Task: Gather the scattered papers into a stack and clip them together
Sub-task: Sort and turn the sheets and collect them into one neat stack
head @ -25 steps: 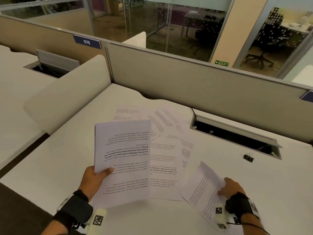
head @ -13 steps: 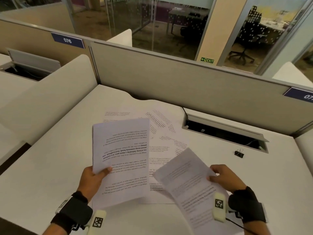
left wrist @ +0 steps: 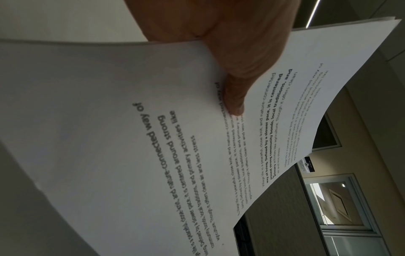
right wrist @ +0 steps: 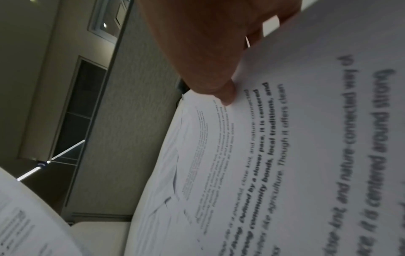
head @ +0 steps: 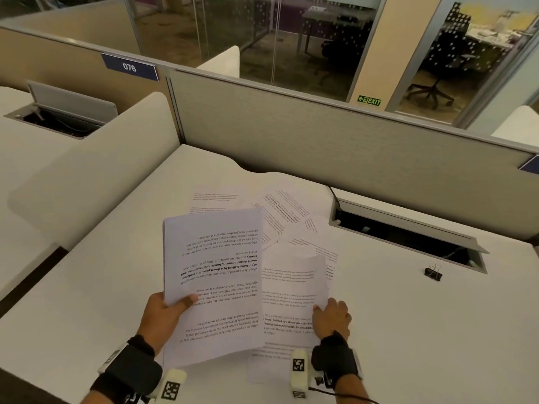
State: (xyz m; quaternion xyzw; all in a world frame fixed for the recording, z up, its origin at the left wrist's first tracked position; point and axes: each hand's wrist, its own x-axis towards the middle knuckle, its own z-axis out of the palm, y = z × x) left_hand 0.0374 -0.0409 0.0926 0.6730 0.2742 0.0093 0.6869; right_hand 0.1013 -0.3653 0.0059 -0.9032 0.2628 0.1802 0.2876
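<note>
My left hand grips a thin stack of printed papers by its left edge, thumb on top, lifted above the desk; the left wrist view shows that thumb pressed on the stack. My right hand pinches a single printed sheet by its right edge, held just right of the stack and partly under it; the right wrist view shows its thumb on that sheet. Several loose sheets lie overlapping on the desk behind. A black binder clip sits on the desk to the right.
The white desk has an open cable tray at the back right, close to the clip. A grey partition closes the back, and a white side divider stands at the left.
My right hand lifted a sheet from the desk's right front and carried it left, up against the stack in my left hand. The left hand stayed holding its stack.
</note>
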